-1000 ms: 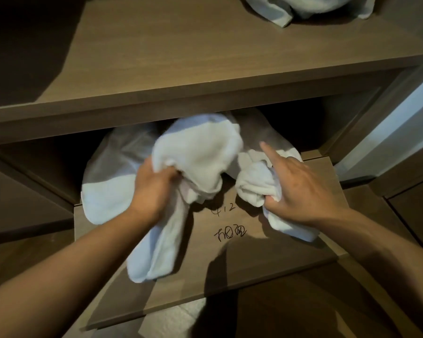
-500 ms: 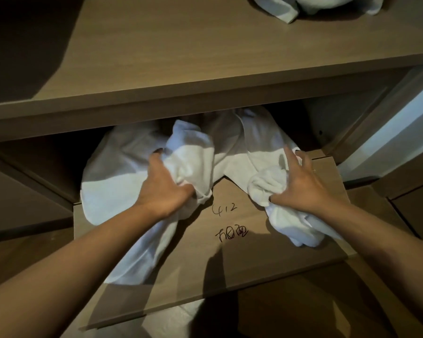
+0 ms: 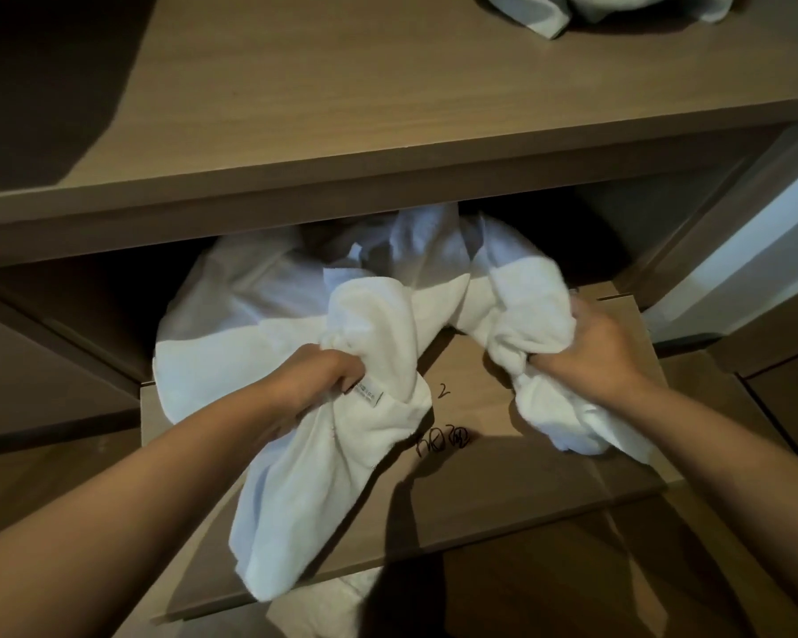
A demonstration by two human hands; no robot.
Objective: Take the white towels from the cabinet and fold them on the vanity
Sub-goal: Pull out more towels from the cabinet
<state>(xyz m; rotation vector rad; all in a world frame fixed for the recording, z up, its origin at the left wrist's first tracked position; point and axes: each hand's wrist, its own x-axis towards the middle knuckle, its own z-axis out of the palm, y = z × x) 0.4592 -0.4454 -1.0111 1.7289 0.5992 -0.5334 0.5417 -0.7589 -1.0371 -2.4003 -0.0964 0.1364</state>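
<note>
Dim warm light, deep shadows — wide-angle bowing, soft edges

A home or hotel storage area: a wood-grain cabinet point(image 3: 388, 186) with open shelves holds rumpled white towels point(image 3: 259, 324), and a lower shelf board point(image 3: 503, 490) has handwritten marker notes.

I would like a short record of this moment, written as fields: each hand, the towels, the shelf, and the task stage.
left hand: closed in a grip on a bunched white towel with a sewn label
right hand: closed in a grip on a second bunched white towel
towel ends: both trail back into the cabinet opening
lower shelf: wood board with handwritten marks
vanity top: another white towel at the far edge
stage: pulling towels out; no folding yet
</note>
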